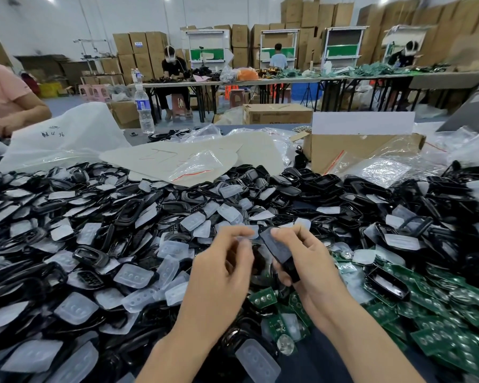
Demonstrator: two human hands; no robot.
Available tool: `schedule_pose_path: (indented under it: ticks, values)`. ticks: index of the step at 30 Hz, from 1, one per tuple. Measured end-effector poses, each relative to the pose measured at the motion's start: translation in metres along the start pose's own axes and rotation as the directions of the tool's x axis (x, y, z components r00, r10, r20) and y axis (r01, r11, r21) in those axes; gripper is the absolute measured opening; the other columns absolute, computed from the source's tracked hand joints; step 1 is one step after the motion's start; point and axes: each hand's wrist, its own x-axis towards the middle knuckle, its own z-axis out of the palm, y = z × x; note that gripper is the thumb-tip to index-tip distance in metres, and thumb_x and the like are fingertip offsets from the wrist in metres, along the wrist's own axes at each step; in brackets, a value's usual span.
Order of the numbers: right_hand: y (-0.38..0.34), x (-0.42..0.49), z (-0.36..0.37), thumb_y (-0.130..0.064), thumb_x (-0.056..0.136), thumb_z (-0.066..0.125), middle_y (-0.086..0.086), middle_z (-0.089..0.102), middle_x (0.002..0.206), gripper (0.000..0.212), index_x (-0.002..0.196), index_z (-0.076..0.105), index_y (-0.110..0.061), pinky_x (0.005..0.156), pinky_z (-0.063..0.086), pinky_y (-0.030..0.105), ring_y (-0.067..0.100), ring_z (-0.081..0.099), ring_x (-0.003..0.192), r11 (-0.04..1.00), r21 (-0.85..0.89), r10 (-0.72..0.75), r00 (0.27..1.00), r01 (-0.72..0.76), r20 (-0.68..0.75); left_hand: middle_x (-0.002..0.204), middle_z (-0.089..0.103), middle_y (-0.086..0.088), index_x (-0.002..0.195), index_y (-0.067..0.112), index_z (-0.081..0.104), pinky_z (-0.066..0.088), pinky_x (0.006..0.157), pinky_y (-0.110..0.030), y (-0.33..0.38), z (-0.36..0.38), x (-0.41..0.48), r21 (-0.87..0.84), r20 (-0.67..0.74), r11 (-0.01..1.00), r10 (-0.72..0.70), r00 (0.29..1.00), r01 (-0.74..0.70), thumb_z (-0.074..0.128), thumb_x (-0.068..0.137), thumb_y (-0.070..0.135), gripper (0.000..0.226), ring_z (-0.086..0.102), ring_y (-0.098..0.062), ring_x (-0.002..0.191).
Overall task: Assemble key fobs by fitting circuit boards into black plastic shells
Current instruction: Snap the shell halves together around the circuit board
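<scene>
My right hand [307, 261] grips a black plastic shell [280, 251] held upright above the table, thumb on its upper face. My left hand [221, 269] is just left of it with fingers curled; a translucent rubber pad [245, 239] seems pinched at its fingertips, blurred. Green circuit boards [440, 322] lie heaped at the lower right, and one board [262, 297] lies under my hands. Black shells and frames [89, 255] mixed with clear pads [134, 275] cover the table to the left and centre.
An open cardboard box [362, 150] and clear plastic bags [382, 170] sit behind the pile at right. A white bag [64, 139] and a water bottle [144, 106] stand at the back left. Another person's arm [14, 106] is at far left. Workers sit at far tables.
</scene>
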Motion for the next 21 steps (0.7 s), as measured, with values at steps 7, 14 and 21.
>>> schedule_pose_path:
  ticks: [7, 14, 21]
  values:
    - [0.007, -0.002, 0.006, -0.046, 0.079, 0.082, 0.004, 0.064, 0.071, 0.022, 0.078, 0.069, -0.028, 0.038, 0.036, 0.020, 0.013, 0.055, 0.053, 0.997, -0.061, -0.033, 0.984, 0.044, 0.174, 0.072, 0.067, 0.003, 0.099, 0.037, 0.066, 0.048, 0.055, -0.020, -0.001, 0.001, 0.006, -0.257, 0.084, 0.937, -0.221, 0.972, 0.235, 0.055, 0.101, 0.030, 0.014, 0.060, -0.009, 0.061]
    - [0.008, -0.001, 0.002, -0.049, 0.081, 0.071, 0.006, 0.061, 0.057, 0.019, 0.098, 0.072, -0.042, 0.039, 0.036, 0.020, 0.014, 0.043, 0.040, 0.975, -0.199, -0.056, 0.978, 0.097, 0.202, 0.075, 0.069, 0.008, 0.093, 0.039, 0.060, 0.052, 0.060, -0.024, -0.008, 0.000, 0.007, -0.147, -0.043, 0.965, -0.224, 0.974, 0.216, 0.052, 0.102, 0.026, 0.018, 0.061, -0.007, 0.061]
    - [0.008, -0.001, 0.002, -0.032, 0.094, 0.069, -0.011, 0.066, 0.056, 0.007, 0.098, 0.067, -0.026, 0.037, 0.033, 0.014, 0.003, 0.046, 0.034, 0.931, -0.314, -0.140, 0.977, 0.185, 0.163, 0.077, 0.070, 0.006, 0.097, 0.029, 0.060, 0.050, 0.056, -0.022, -0.007, -0.001, 0.007, -0.149, -0.081, 0.968, -0.216, 0.973, 0.202, 0.050, 0.102, 0.029, 0.011, 0.061, -0.005, 0.060]
